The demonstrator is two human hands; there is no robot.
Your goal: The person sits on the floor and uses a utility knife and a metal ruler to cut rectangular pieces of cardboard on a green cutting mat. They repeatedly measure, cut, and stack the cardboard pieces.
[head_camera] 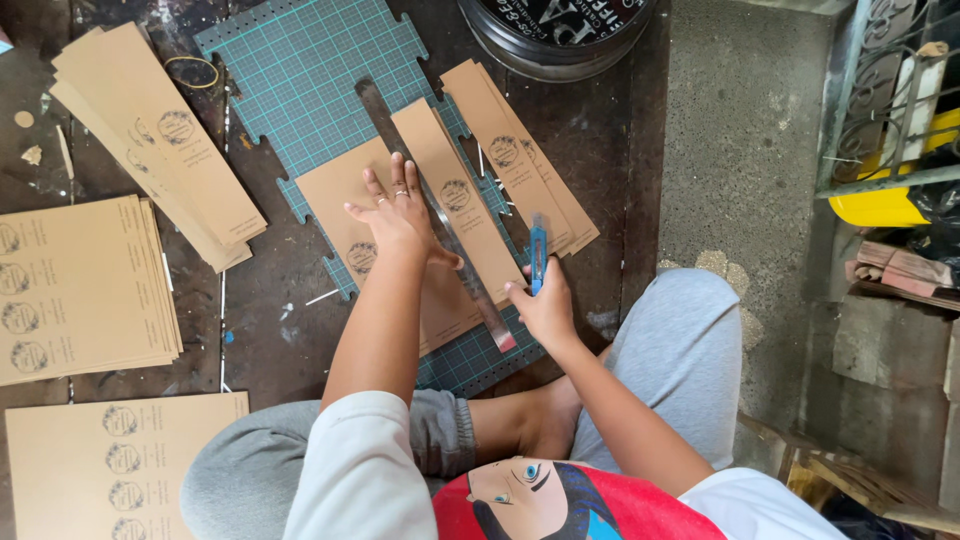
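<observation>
Cardboard sheet is what I'm working on right now, a brown kraft piece lying flat on the green cutting mat, with a round printed stamp near its lower edge. My left hand is spread flat on top of it, fingers splayed, palm pressing down on both the sheet and the long metal ruler that runs diagonally across the mat along the sheet's right edge. So that hand isn't gripping anything, just pinning stuff down.

My right hand is closed around a blue utility knife, blade end pointing away from me, sitting just to the right of the ruler's near end. I can't tell if the blade is touching anything.

Right beside the ruler on the far side there's a narrow cut strip with the same stamp, and a couple more strips stacked a bit further right, partly off the mat. Off to my left there's a fanned pile of strips, a stack of uncut sheets, and another big sheet by my knee. A round dark tin sits at the top edge of the mat area.
</observation>
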